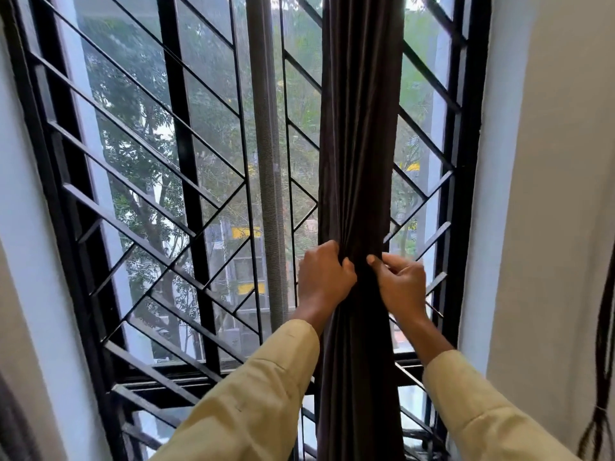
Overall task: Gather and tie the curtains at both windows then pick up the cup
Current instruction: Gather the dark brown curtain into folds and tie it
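A dark brown curtain hangs bunched into a narrow column in front of the right half of the window. My left hand grips its left side at mid height, fingers curled into the folds. My right hand pinches the fabric on the right side, thumb and fingers closed on it. Both hands squeeze the bundle between them. Both sleeves are pale yellow. No cup is in view, and I see no tie-back.
A black metal window grille with diagonal bars stands just behind the curtain. A grey rolled mesh screen runs vertically at centre. White walls flank the window. A dark cord hangs at the far right.
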